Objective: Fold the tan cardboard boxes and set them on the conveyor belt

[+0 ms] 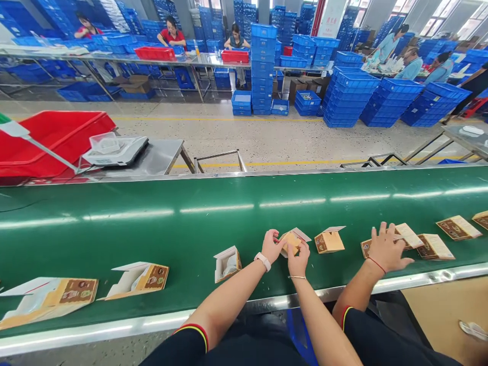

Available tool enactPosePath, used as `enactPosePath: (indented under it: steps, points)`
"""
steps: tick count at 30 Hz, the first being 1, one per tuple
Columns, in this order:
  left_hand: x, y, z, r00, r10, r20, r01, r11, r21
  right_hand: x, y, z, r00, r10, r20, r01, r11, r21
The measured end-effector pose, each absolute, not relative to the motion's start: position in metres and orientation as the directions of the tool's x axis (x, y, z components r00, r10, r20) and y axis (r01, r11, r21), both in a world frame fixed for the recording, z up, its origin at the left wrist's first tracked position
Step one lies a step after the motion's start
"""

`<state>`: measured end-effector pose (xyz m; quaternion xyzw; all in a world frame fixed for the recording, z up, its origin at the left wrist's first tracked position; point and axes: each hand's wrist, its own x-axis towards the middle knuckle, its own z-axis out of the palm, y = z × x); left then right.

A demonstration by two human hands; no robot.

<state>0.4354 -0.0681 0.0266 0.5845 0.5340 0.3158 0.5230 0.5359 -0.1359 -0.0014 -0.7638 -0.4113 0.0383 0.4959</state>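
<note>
A small brown-and-tan carton is gripped between my two hands above the green conveyor belt, its white-lined flap raised at the back right. My left hand, with a pale band at the wrist, closes on the carton's left side. Fingers of my right hand press its front right side; a thin bracelet circles that wrist. Just right stands another carton with its flap up. To the left, an open carton shows something whitish inside.
A co-worker's spread hand rests over cartons at right. More open cartons lie on the belt at left. Beyond the belt stand a scale, a red bin and stacked blue crates. A metal rail edges the near side.
</note>
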Motion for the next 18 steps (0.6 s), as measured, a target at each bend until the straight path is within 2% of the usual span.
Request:
enactPosePath:
  steps: [2,5,10,13,18]
  points:
    - [0.441,-0.06,0.029,0.296,0.927,-0.231,0.308,0.137,0.942,0.539,-0.135,0.0,0.671,0.682,0.29,0.534,-0.173,-0.828]
    - [0.442,-0.055,0.029,0.349,0.901,-0.259,0.33,0.141,0.934,0.549,-0.13,0.004,0.597,0.761,0.254,0.506,-0.112,-0.855]
    - [0.45,-0.063,0.02,0.274,0.889,-0.368,0.368,0.257,0.894,0.584,-0.139,0.022,0.671,0.723,0.162,0.439,-0.212,-0.873]
    - [0.464,-0.063,0.019,0.268,0.851,-0.452,0.37,0.343,0.864,0.644,-0.178,0.056,0.68,0.711,0.179,0.447,-0.209,-0.87]
    - [0.486,-0.051,0.028,0.28,0.802,-0.528,0.403,0.401,0.822,0.779,-0.26,0.096,0.791,0.567,0.228,0.42,-0.233,-0.877]
